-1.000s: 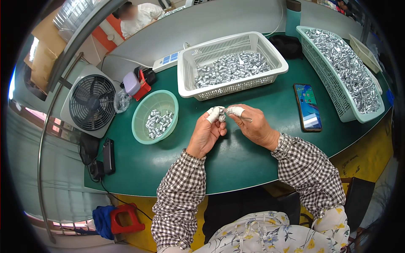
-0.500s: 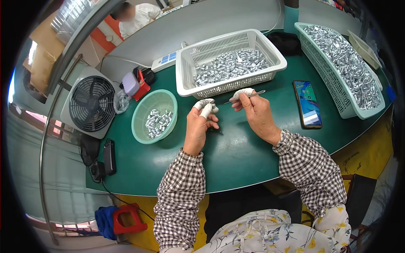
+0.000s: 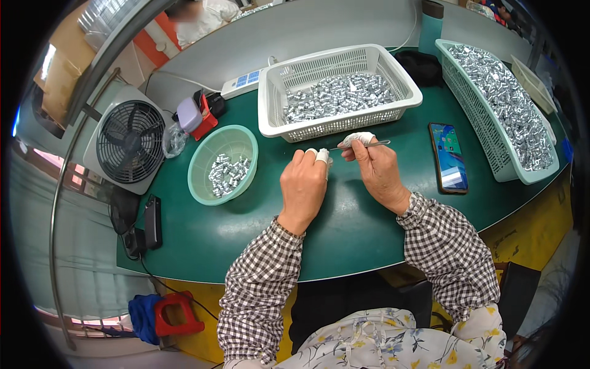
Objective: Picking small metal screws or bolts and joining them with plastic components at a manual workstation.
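Observation:
My left hand (image 3: 303, 189) is closed, back upward, with white covers on some fingertips. Whatever those fingers pinch is hidden behind them. My right hand (image 3: 380, 175), also with covered fingertips, grips a thin pointed metal tool (image 3: 379, 143). The tool's tip points left and meets the fingertips of my left hand. Just beyond both hands stands a white slotted basket (image 3: 335, 130) holding many small silvery metal parts (image 3: 344, 95). To the left of my left hand, a light green bowl (image 3: 198, 163) contains a smaller heap of the same kind of parts (image 3: 228, 175).
A long pale green basket (image 3: 476, 114) full of metal parts stands at the right. A phone (image 3: 448, 158) lies nearer, on the green table (image 3: 356, 240). A fan (image 3: 131, 141), a red holder (image 3: 204, 125) and a power strip (image 3: 241, 84) line the left and back. Another person (image 3: 206, 18) sits beyond the partition.
My left hand has turned from showing its open-curled fingers to back upward and shifted right, bringing its fingertips to the tool's tip. The right hand has hardly moved. The view has shifted slightly.

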Motion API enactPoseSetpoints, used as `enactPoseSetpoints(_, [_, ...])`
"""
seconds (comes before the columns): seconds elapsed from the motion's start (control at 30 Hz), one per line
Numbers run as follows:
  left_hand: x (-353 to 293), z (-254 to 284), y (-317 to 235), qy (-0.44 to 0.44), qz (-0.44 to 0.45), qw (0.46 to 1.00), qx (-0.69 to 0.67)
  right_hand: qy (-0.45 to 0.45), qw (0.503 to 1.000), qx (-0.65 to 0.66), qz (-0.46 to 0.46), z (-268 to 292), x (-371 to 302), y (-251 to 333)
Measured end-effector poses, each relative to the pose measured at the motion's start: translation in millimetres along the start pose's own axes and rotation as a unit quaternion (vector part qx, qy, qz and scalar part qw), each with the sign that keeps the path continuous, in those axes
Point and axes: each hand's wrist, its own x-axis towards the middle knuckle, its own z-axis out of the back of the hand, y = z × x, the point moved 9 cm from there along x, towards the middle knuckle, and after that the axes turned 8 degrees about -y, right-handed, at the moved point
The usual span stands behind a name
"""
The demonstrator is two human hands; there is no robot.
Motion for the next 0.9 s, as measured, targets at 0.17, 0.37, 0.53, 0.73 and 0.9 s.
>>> enactPoseSetpoints(0.17, [-2.0,-7.1,-1.1,0.036,-0.061,0.997,0.025,0.004,0.998,-0.037,0.041,0.5,3.1,3.5])
enactPoseSetpoints(0.37, [-22.5,-13.5,59.5,0.029,0.364,0.845,-0.391,0.015,0.999,-0.023,0.024,-0.6,-0.5,-0.2])
enactPoseSetpoints(0.53, [-40.4,-42.3,60.5,0.051,0.514,0.544,-0.661,0.030,0.998,-0.042,0.021,-4.1,-2.6,-1.2])
enactPoseSetpoints(0.73, [-40.8,-46.0,63.4,0.032,0.511,0.583,-0.631,0.032,0.998,-0.033,0.035,-6.9,-3.7,1.2])
enactPoseSetpoints(0.9, [-37.0,-39.5,64.2,0.063,0.434,0.767,-0.468,0.030,0.999,-0.010,0.036,-5.7,-4.0,6.2])
